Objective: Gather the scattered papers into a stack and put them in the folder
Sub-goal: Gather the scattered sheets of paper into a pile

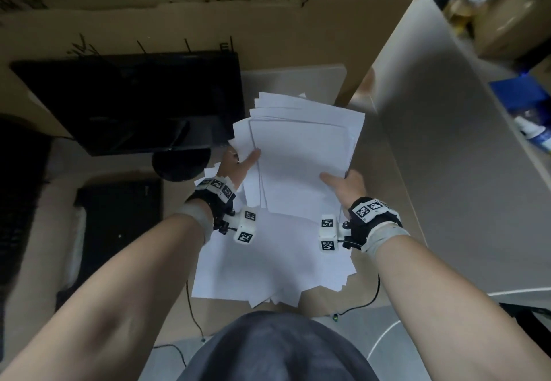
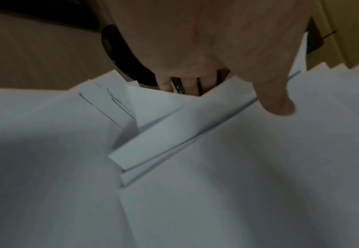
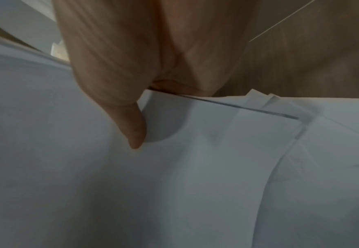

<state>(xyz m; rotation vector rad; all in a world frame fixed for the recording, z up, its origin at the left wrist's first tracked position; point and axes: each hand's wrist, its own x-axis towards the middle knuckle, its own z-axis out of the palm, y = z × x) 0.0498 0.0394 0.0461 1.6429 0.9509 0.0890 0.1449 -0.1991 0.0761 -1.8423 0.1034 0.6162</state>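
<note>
You get dim, flat indoor light in the head view; the white papers [image 1: 301, 154] are the brightest patch, the monitor [image 1: 134, 100] a near-black mass with no detail. Wide-angle bending curves the cardboard box [image 1: 447, 142] at right, and corners smear. Both wrist views are dark, grainy and soft: your left hand [image 2: 217, 42] and right hand [image 3: 142, 50] blur close-up, casting grey shadows across the sheets below.
</note>
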